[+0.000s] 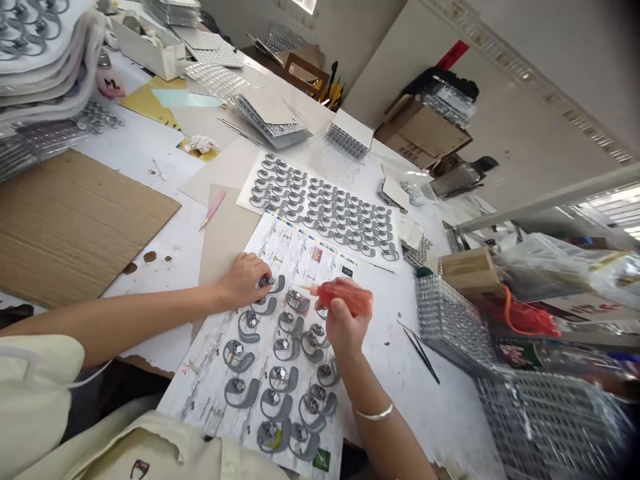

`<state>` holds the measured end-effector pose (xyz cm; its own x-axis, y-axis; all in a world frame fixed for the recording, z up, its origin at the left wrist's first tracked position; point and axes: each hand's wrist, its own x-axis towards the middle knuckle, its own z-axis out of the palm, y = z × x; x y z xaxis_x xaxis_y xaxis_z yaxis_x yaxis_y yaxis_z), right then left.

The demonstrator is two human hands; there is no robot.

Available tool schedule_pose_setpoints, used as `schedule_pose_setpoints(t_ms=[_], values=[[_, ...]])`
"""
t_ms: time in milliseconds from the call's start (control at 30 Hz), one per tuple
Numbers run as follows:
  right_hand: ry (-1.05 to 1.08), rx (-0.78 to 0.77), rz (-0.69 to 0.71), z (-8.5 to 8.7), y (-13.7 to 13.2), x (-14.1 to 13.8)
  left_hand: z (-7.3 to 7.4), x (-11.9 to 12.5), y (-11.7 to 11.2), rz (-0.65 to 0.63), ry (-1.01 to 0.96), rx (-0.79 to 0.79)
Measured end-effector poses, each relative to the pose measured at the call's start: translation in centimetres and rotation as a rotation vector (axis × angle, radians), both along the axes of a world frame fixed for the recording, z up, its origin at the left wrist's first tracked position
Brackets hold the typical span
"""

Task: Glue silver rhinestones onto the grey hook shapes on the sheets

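Observation:
My left hand (244, 280) rests on a printed paper sheet (295, 257), its fingertips pinching a small grey hook-shaped piece (265, 283) with a shiny metal centre. My right hand (345, 327) grips an orange-red plastic squeeze bottle (347, 297) just to the right of that piece. The bottle lies nearly level, its thin nozzle (306, 288) pointing left. Several similar grey pieces (250, 327) lie spread across the sheet below both hands. My right hand hides part of the sheet and a few pieces.
A white sheet with many grey pieces (320, 207) lies beyond the hands. Fine black tweezers (420, 350) and wire-mesh trays (453, 327) sit to the right. A cardboard sheet (75, 220) and a pink tool (214, 210) lie left. Stacked trays crowd the far table.

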<state>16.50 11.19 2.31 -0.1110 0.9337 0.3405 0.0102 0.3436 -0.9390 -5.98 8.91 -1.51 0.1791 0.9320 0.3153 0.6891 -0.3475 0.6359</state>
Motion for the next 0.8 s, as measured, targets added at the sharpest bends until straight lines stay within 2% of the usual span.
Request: schedule_pose_setpoints(t_ms=[133,267,333,567,800], values=[[-0.163,0.182,-0.013,-1.5,-1.3,-0.8,0.2,-0.1,-0.1,0.004,0.021,0.000],[-0.320,0.448,-0.062,-1.7,-1.7,-0.7,0.2,-0.1,-0.1,-0.016,0.030,-0.002],[-0.381,0.529,-0.058,-1.6,-1.8,-0.7,0.2,-0.1,-0.1,-0.024,0.029,0.000],[-0.491,0.657,0.006,-1.3,-2.0,-0.9,0.1,-0.1,0.0,-0.026,0.032,0.009],[-0.508,0.649,0.024,-1.1,-2.0,-1.2,0.2,-0.1,0.0,-0.030,0.035,0.014]])
